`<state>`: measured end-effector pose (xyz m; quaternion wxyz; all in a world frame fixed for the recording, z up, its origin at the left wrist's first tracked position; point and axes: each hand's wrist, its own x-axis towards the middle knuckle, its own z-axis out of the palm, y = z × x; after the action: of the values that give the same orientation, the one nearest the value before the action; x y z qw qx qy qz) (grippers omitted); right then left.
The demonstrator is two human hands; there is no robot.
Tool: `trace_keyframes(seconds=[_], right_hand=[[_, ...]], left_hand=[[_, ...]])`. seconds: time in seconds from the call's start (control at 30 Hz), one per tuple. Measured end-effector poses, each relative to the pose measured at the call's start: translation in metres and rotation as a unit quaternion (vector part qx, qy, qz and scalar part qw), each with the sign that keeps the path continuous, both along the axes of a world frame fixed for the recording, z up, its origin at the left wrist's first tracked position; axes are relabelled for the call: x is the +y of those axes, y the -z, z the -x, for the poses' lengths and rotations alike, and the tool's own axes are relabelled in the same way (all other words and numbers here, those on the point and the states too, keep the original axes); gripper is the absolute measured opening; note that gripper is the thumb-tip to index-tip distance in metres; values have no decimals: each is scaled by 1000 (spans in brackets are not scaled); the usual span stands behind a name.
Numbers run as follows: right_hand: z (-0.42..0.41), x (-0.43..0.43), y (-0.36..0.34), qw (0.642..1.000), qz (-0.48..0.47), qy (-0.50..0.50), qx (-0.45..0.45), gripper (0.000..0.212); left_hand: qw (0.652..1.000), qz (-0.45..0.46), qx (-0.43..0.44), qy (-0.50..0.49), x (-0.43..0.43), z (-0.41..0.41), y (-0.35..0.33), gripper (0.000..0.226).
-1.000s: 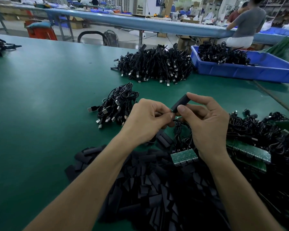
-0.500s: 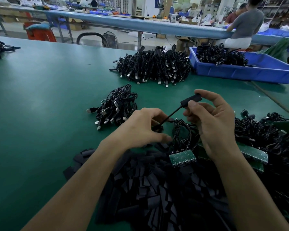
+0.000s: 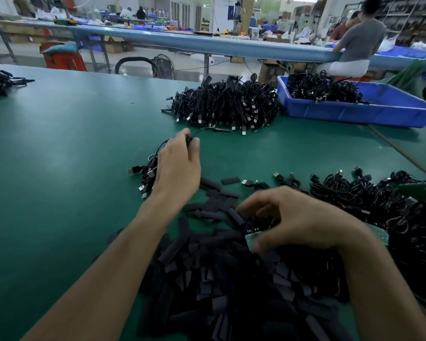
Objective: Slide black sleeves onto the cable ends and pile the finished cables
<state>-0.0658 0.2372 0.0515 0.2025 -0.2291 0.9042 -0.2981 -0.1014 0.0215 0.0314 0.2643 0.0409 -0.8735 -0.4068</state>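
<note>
- The hands have split apart: the left hand [image 3: 177, 168] is out forward with the sleeved cable [image 3: 217, 129], the right hand [image 3: 298, 222] down low.
- Nearest, a heap of black sleeves [image 3: 219, 279] lies on the green table [image 3: 59, 143].
- The right hand hovers over it, fingers loosely curled and blurred; I can't tell whether it grips anything.
- Left fingers pinch the cable above the small cable pile [image 3: 146, 168].
- Beyond, a big cable pile [image 3: 226, 104] sits beside a blue bin [image 3: 354, 112].

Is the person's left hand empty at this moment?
No: the left hand pinches a thin black cable above the small pile of black cables on the green table.
</note>
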Motion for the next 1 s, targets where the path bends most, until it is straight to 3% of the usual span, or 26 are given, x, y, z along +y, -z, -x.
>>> trace_keyframes(seconds=[0.1, 0.17, 0.23, 0.33, 0.5, 0.6, 0.7, 0.77, 0.83, 0.9, 1.0], right_hand=[[-4, -8, 3, 994, -111, -18, 0, 60], [-5, -11, 4, 992, -121, -12, 13, 50], [-3, -10, 5, 995, -95, -8, 28, 32], [0, -6, 6, 998, -25, 26, 52, 13], [8, -5, 15, 980, 87, 100, 151, 11], [13, -4, 21, 958, 154, 148, 191, 8], [19, 0, 28, 937, 227, 199, 177, 5], [20, 1, 30, 922, 278, 221, 155, 11], [21, 1, 32, 908, 322, 233, 130, 17], [20, 1, 34, 900, 353, 229, 116, 20], [19, 2, 33, 897, 383, 205, 88, 22]], left_hand=[[997, -22, -68, -27, -9, 21, -13, 37], [993, -43, -102, -34, -15, 33, -21, 45], [990, -52, -125, -44, -20, 43, -26, 60], [983, -59, -165, -46, -27, 56, -24, 61], [973, -15, -225, -42, -31, 60, -12, 62], [983, 65, -163, -51, -27, 50, -3, 70], [990, 132, -5, -42, -14, 35, 2, 60], [994, 81, 63, 38, 1, 23, 3, 35], [983, -46, 43, 170, 17, 10, 5, 12], [947, -157, -17, 281, 30, 0, 10, 5], [912, -212, -47, 348, 38, -7, 23, 5]])
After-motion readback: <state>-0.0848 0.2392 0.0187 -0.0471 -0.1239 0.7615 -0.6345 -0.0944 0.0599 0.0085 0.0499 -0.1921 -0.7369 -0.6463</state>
